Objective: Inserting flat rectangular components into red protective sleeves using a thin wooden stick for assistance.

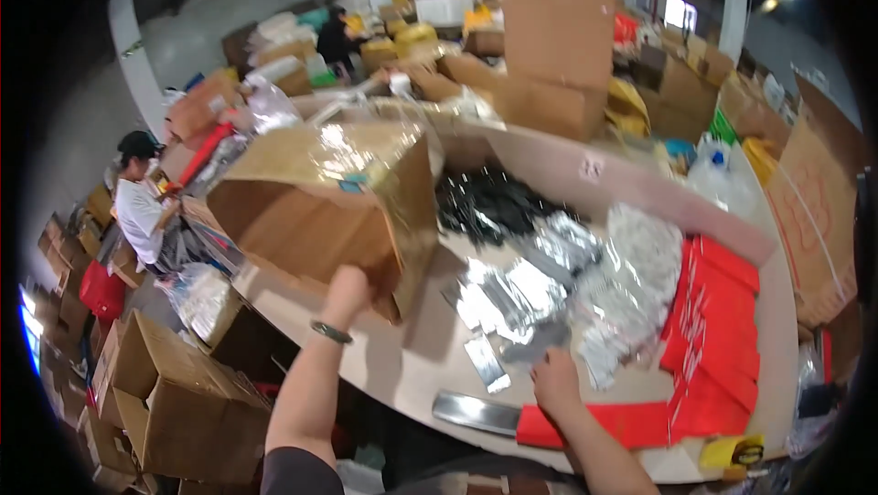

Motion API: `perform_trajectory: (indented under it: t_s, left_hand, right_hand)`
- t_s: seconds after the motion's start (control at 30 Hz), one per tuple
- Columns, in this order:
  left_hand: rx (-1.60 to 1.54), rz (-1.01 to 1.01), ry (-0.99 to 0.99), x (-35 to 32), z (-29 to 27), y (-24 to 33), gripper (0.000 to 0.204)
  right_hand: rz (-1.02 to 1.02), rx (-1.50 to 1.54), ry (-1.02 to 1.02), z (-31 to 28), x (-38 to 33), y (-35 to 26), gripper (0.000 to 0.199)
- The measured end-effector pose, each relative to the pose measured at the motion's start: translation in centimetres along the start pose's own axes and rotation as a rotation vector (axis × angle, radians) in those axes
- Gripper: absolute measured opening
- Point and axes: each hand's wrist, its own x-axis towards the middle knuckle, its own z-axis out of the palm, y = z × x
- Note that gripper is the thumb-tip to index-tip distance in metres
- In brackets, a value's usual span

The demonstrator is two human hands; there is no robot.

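A large brown cardboard box (416,212) lies on its side on the table, its mouth turned toward me. My left hand (350,294) reaches into that mouth, and its fingers are hidden against the inner wall. Over the table's near middle my right hand (555,383) is closed, fingers curled, right by a blurred grey flat packet (538,343). What the fingers hold, if anything, does not show. Beyond it lies a loose pile of shiny silver packets (512,297). One silver packet (487,363) rests apart, left of the right hand.
Black packets (489,204) heap at the back; clear-wrapped white packets (631,266) and red packets (718,312) spread rightward. A silver-and-red strip (476,411) lies along the front edge. An open carton (183,404) stands lower left. A person in white (142,212) works at far left.
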Motion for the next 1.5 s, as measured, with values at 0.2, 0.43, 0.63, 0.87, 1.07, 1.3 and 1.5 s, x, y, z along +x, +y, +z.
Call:
perform_trajectory:
  t_s: [0.2, 0.43, 0.63, 0.87, 1.07, 1.3, 1.5]
  left_hand:
    - [0.167, -0.081, 0.038, -1.9, -0.1, 1.3, 0.01]
    - [0.145, -0.207, 0.381, -1.3, -1.2, 0.9, 0.014]
    - [-1.006, -0.379, 0.267, -13.2, 0.4, 3.6, 0.019]
    - [-0.913, -0.316, -0.577, -18.3, 1.2, 5.2, 0.006]
    - [-0.744, 0.144, -0.454, -17.8, 4.5, 16.5, 0.011]
    - [-0.729, -0.15, -0.165, -18.0, 5.8, 16.9, 0.018]
    - [-0.739, -0.183, -0.296, -17.4, 5.1, 16.5, 0.018]
  right_hand:
    - [-0.11, 0.298, 0.088, -2.1, -2.3, -1.3, 0.013]
    - [-0.296, 0.238, -0.143, 0.5, -3.3, -5.1, 0.02]
    - [-0.194, 0.378, -0.014, -4.7, -4.4, -4.4, 0.031]
    - [-0.311, 0.154, -0.244, -6.0, -7.4, -3.0, 0.035]
    - [-0.323, 0.259, -0.264, -4.8, -7.1, -4.2, 0.039]
    - [-0.194, 0.123, -0.25, -5.3, -7.1, -3.9, 0.043]
    - [-0.197, 0.18, -0.255, -5.2, -6.9, -3.5, 0.042]
